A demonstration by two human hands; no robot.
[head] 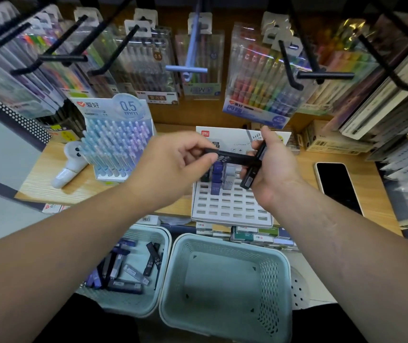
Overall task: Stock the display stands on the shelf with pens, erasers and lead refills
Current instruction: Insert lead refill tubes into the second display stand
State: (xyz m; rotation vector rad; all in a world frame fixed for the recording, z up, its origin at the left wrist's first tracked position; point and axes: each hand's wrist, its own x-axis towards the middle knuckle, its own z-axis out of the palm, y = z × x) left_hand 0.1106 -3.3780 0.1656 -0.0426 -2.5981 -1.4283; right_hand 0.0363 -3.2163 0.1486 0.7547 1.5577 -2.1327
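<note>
Stretching beneath both hands, the wooden shelf (304, 169) is carrying the white lead refill display stand (230, 209), which is sitting directly below them. Most of its slots are showing unfilled, and a few standing refills (217, 177) are lining the rows under the fingers. Nearer the person than the left hand (173, 159), a pale green basket (148, 229) is holding loose refill cases. That hand is pinching one end of a level black refill case (232, 157). The right hand (277, 169) is gripping a tilted black case (250, 178) that is crossing and touching the first.

Tugging them apart is likely risking a slip, with a case dropping and toppling the standing refills. How many cases the right palm is hiding is unclear, and the hands are covering the stand's rear rows.
</note>
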